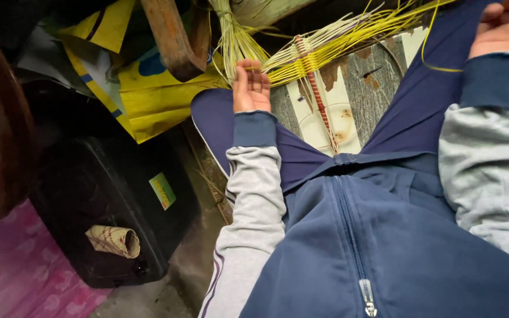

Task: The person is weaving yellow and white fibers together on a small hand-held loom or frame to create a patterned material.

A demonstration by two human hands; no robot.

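Loosely, left hand (251, 87) grip half-open touches yellow reed strands (325, 50); right hand (505, 26) open.

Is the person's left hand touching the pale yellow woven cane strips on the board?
Touching. In the head view, the left hand has its fingertips on the pale yellow cane strips, with no gap visible between them.
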